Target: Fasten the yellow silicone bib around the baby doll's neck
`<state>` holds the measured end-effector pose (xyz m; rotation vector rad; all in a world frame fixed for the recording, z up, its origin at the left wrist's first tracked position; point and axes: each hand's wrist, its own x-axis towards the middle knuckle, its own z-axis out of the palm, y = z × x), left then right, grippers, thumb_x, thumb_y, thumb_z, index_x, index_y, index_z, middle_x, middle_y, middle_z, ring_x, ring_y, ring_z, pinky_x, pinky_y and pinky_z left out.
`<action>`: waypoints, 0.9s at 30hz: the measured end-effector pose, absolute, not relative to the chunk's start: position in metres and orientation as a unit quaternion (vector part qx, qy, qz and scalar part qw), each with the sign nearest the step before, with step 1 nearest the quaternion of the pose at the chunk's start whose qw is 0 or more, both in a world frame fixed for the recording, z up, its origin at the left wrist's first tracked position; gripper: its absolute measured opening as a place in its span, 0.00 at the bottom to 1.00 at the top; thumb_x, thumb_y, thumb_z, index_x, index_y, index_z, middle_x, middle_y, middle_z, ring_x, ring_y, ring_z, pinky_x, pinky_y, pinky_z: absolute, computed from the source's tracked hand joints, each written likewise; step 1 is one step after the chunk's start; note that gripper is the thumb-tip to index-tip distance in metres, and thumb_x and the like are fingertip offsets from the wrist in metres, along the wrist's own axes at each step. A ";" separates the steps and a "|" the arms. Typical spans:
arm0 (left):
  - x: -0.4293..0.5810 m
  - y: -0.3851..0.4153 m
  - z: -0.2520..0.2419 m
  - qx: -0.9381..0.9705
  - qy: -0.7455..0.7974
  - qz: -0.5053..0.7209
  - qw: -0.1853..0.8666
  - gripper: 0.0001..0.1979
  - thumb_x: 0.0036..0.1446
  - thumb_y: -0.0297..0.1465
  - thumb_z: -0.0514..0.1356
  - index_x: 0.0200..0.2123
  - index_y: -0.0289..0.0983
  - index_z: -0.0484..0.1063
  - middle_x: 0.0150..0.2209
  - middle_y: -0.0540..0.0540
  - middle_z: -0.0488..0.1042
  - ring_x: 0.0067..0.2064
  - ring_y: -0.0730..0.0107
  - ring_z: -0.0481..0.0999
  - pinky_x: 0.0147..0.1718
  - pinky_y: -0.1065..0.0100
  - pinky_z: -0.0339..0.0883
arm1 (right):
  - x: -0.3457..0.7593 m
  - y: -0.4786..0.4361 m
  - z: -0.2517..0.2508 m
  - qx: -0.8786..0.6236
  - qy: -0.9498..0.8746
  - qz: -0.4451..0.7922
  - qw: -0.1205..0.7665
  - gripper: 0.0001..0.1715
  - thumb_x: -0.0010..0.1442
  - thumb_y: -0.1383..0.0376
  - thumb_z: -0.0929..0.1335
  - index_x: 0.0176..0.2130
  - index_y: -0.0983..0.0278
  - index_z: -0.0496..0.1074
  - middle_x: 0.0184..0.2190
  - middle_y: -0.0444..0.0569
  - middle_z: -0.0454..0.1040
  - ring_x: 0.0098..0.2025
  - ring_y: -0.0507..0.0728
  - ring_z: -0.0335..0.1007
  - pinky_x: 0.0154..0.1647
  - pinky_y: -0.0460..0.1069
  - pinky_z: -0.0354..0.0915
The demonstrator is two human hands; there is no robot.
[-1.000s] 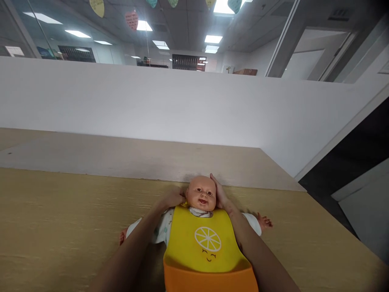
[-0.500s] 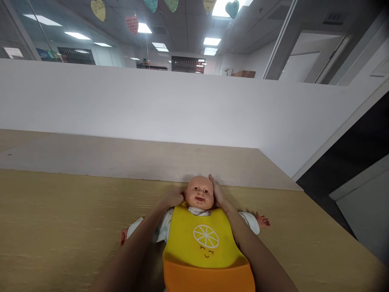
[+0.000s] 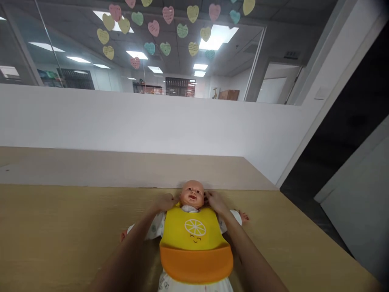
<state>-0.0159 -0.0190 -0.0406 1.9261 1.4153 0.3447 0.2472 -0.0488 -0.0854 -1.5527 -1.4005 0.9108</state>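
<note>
A baby doll (image 3: 192, 191) lies on its back on the table, arms spread, in white patterned clothes. Over its chest is a yellow bib (image 3: 176, 227) with a citrus slice, a smiling face and an orange catch pocket (image 3: 196, 263). My left hand (image 3: 165, 201) is closed on the bib's neck strap, beside the doll's head. On the other side of the head, my right hand (image 3: 215, 202) has its fingers bent in by the ear and neck; what they hold, if anything, is hidden. The strap behind the neck is out of sight.
The wooden table (image 3: 75, 227) meets a paler strip (image 3: 136, 168) along a white wall (image 3: 152, 121). Above it, a glass partition carries heart-shaped paper notes (image 3: 168, 15). A dark doorway (image 3: 322, 162) lies beyond the table's right edge.
My right hand has gone from lying along the doll's head to bent fingers by its ear and neck. My left hand stays at the strap. The view has tilted up, showing more notes.
</note>
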 end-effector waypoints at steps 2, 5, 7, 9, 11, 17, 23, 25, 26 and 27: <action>-0.017 -0.029 -0.037 0.741 0.558 0.135 0.348 0.19 0.52 0.41 0.59 0.16 0.37 0.67 0.21 0.42 0.71 0.33 0.54 0.74 0.34 0.63 0.59 | 0.249 -0.065 -0.084 -0.634 -0.577 0.330 0.394 0.15 0.54 0.58 0.67 0.20 0.63 0.71 0.21 0.50 0.72 0.26 0.56 0.64 0.35 0.52 0.59; -0.015 -0.047 -0.030 0.734 0.564 0.155 0.344 0.14 0.55 0.38 0.57 0.22 0.36 0.69 0.27 0.42 0.74 0.34 0.59 0.73 0.33 0.67 0.58 | 0.243 -0.086 -0.080 -0.652 -0.596 0.292 0.367 0.15 0.52 0.60 0.68 0.18 0.63 0.69 0.19 0.49 0.69 0.25 0.56 0.61 0.36 0.52 0.57; -0.012 -0.060 -0.025 0.728 0.564 0.177 0.347 0.11 0.57 0.35 0.54 0.27 0.36 0.70 0.31 0.44 0.75 0.36 0.62 0.73 0.32 0.69 0.58 | 0.236 -0.095 -0.074 -0.660 -0.598 0.273 0.364 0.14 0.53 0.62 0.66 0.19 0.63 0.70 0.21 0.49 0.71 0.26 0.56 0.61 0.37 0.52 0.56; -0.010 -0.072 -0.017 0.720 0.564 0.193 0.357 0.11 0.59 0.34 0.51 0.30 0.36 0.69 0.31 0.45 0.75 0.36 0.63 0.72 0.29 0.70 0.57 | 0.231 -0.101 -0.067 -0.669 -0.594 0.256 0.365 0.13 0.54 0.64 0.64 0.20 0.63 0.69 0.23 0.50 0.71 0.27 0.55 0.61 0.36 0.51 0.56; -0.009 -0.084 -0.008 0.712 0.562 0.203 0.370 0.11 0.59 0.34 0.51 0.31 0.35 0.69 0.29 0.46 0.74 0.34 0.64 0.71 0.28 0.71 0.56 | 0.226 -0.107 -0.058 -0.672 -0.594 0.247 0.367 0.13 0.54 0.65 0.63 0.21 0.64 0.69 0.24 0.51 0.72 0.28 0.56 0.62 0.35 0.51 0.55; -0.021 -0.130 0.022 0.694 0.519 0.288 0.408 0.12 0.60 0.37 0.51 0.33 0.35 0.68 0.28 0.49 0.71 0.31 0.68 0.69 0.28 0.72 0.58 | 0.213 -0.146 -0.020 -0.648 -0.591 0.254 0.409 0.12 0.54 0.66 0.60 0.32 0.66 0.71 0.32 0.51 0.75 0.35 0.57 0.68 0.35 0.48 0.57; -0.045 -0.232 0.039 0.653 0.372 0.433 0.498 0.16 0.59 0.46 0.54 0.35 0.37 0.66 0.28 0.51 0.67 0.29 0.71 0.66 0.27 0.73 0.59 | 0.183 -0.261 0.019 -0.537 -0.495 0.252 0.636 0.13 0.57 0.57 0.64 0.36 0.65 0.70 0.35 0.48 0.74 0.39 0.57 0.68 0.39 0.48 0.61; -0.054 -0.277 0.040 0.647 0.331 0.429 0.537 0.15 0.62 0.44 0.54 0.37 0.37 0.67 0.32 0.49 0.70 0.34 0.69 0.69 0.32 0.71 0.62 | 0.173 -0.308 0.019 -0.512 -0.424 0.276 0.694 0.15 0.58 0.56 0.67 0.41 0.62 0.69 0.37 0.48 0.75 0.40 0.58 0.70 0.39 0.48 0.63; -0.058 -0.298 0.039 0.652 0.319 0.411 0.551 0.14 0.63 0.43 0.54 0.37 0.38 0.68 0.32 0.49 0.70 0.34 0.69 0.69 0.33 0.71 0.62 | 0.169 -0.330 0.015 -0.504 -0.403 0.283 0.710 0.17 0.58 0.55 0.68 0.44 0.61 0.69 0.38 0.48 0.75 0.39 0.58 0.71 0.38 0.49 0.64; -0.062 -0.318 0.038 0.660 0.311 0.397 0.557 0.14 0.64 0.42 0.53 0.36 0.38 0.68 0.32 0.49 0.70 0.33 0.71 0.67 0.33 0.71 0.62 | 0.167 -0.350 0.009 -0.507 -0.397 0.288 0.709 0.19 0.57 0.56 0.68 0.47 0.60 0.69 0.40 0.49 0.76 0.39 0.59 0.71 0.37 0.50 0.65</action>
